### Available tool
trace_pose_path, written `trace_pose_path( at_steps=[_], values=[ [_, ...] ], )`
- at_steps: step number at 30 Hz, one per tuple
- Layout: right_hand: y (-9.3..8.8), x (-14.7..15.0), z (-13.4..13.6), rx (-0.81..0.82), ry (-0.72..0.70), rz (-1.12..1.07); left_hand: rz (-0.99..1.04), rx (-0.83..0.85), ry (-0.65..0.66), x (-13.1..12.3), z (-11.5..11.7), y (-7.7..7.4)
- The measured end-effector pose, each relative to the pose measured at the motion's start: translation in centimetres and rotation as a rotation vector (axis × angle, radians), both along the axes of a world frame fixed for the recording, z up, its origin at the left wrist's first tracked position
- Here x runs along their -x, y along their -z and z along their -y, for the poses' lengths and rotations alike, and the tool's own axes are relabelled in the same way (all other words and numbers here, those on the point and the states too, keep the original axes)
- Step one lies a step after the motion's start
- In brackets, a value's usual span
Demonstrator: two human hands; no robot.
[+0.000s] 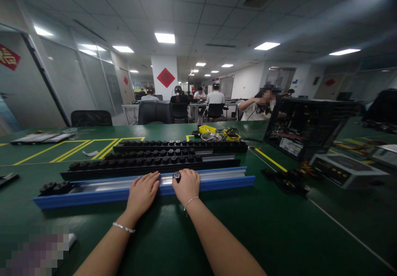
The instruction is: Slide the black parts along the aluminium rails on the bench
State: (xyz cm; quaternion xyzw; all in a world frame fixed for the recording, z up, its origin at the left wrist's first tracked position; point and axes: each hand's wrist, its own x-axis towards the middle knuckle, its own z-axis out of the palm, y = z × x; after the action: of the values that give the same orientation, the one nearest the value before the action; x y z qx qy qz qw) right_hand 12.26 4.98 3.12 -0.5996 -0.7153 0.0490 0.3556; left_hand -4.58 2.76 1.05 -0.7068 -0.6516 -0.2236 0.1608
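While the R hand (187, 186) holds a small blk part (176, 176) in its fingers at the blue rail (225, 182), right of mid-length, the L hand (142, 193) lies over the rail just left of it, fingers straight & close together; can't tell if they hold anything. Similar parts (56, 188) sit at the rail's left end. Blk rails (102, 172) w/ more lie just beyond on the counter (164, 238).
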Motion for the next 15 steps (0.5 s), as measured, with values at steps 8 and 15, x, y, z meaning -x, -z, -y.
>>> trace_pose_path(
  at_steps=[8,15],
  values=[
    [-0.1,-0.6,0.0,0.002,0.010,-0.002,0.016,0.023,-0.009,-0.1,0.1,-0.2],
    [-0.1,-1.2,-0.1,0.008,0.027,0.008,0.026,0.035,-0.005,-0.2,0.1,-0.2]
  ],
)
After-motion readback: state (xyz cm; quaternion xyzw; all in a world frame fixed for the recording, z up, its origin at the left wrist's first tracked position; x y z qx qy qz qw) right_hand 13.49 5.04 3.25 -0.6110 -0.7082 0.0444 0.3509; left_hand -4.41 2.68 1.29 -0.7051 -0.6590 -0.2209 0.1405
